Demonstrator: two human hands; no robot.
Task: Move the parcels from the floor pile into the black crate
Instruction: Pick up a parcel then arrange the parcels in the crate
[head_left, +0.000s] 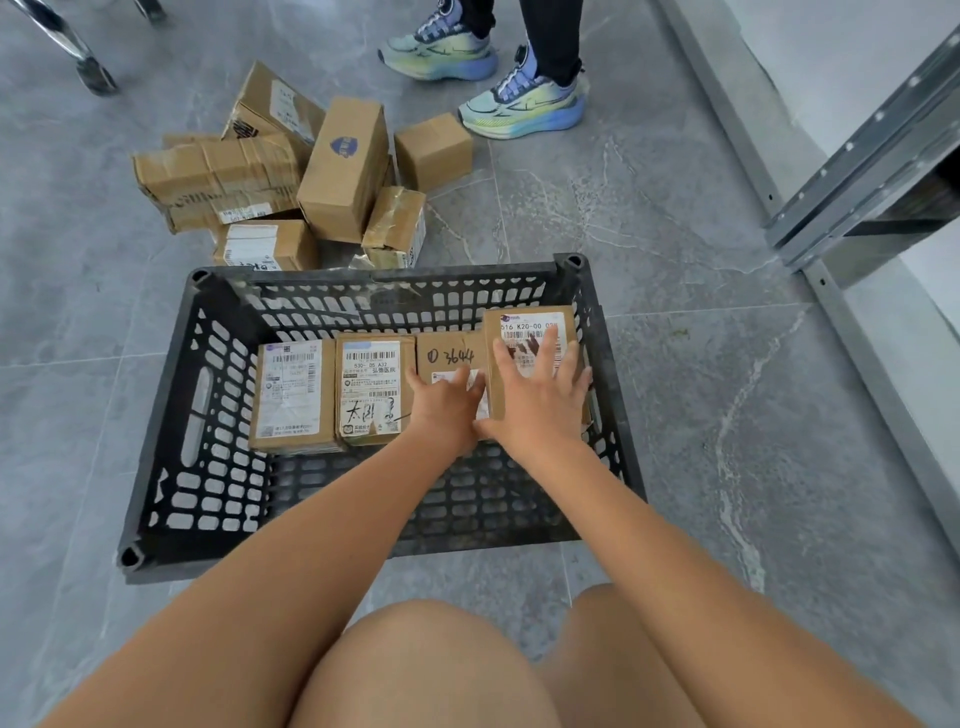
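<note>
Spread flat, right hand (540, 395) presses labelled cardboard parcel (527, 332) in perforated black crate (202, 467); left hand (447, 408) curls alongside.

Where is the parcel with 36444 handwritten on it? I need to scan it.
In the head view, the parcel marked 36444 lies inside the black crate, third from the left in the row, partly under the left hand.

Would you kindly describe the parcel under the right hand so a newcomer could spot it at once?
Look inside the black crate on the grey floor, at its row of four parcels. The rightmost parcel sits against the right wall, under the right hand. It stands higher than its neighbours, and its white label begins "516 K20".
</note>
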